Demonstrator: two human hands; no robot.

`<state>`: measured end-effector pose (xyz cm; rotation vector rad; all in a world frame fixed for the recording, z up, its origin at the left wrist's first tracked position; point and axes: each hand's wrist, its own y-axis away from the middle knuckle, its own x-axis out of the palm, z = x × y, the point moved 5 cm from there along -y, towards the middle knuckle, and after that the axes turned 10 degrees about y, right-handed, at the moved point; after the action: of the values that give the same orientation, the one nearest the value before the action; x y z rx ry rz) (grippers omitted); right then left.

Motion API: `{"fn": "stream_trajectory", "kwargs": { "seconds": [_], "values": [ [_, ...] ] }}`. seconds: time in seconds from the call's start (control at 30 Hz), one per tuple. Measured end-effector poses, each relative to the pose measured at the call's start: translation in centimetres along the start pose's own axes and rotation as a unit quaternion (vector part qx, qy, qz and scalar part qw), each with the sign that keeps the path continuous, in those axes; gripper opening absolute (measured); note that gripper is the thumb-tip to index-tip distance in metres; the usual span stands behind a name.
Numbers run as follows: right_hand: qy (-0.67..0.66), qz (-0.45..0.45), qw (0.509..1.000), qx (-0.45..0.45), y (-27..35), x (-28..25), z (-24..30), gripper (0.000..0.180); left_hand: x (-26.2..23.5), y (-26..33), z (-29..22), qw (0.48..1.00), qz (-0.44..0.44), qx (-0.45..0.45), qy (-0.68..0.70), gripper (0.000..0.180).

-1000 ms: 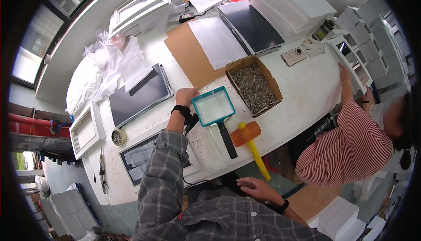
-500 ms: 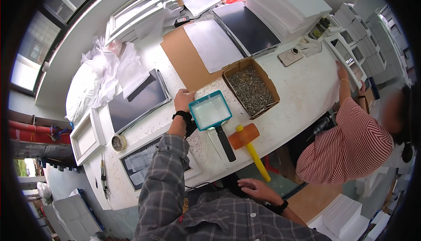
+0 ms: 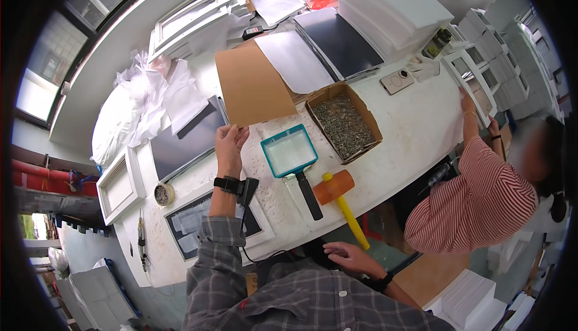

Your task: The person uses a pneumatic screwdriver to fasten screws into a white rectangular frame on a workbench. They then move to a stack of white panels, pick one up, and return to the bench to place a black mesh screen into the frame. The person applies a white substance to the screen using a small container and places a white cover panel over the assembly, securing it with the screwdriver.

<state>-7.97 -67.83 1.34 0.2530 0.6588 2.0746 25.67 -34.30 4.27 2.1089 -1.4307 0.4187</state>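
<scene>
While the left hand (image 3: 229,149) has its grip pinching a brown rectangular cardboard sheet (image 3: 251,87) by the near-left corner over the white desk (image 3: 415,120), the right hand (image 3: 350,257) kinda hangs by the grey plaid shirt (image 3: 313,301), grip loosely spread.

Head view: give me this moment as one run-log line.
left hand: pinching brown sheet by near-left corner | right hand: empty, off table | nearby: mallet, box of small metal pieces
</scene>
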Motion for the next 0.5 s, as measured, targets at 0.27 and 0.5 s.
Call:
{"fn": "stream_trajectory", "kwargs": {
  "seconds": [0.27, 0.5],
  "values": [
    [0.148, -0.093, 0.965, -0.196, -1.2, -1.4, 11.7, 0.046, -3.7, 12.9, -11.4, 0.996, 0.012, 0.089, 0.015, 0.011],
    [0.346, -0.282, 0.776, -0.446, -3.2, 1.9, 25.3, 0.069, -7.2, 24.5, -16.1, 0.992, -0.041, 0.117, -0.037, 0.008]
  ]
}}
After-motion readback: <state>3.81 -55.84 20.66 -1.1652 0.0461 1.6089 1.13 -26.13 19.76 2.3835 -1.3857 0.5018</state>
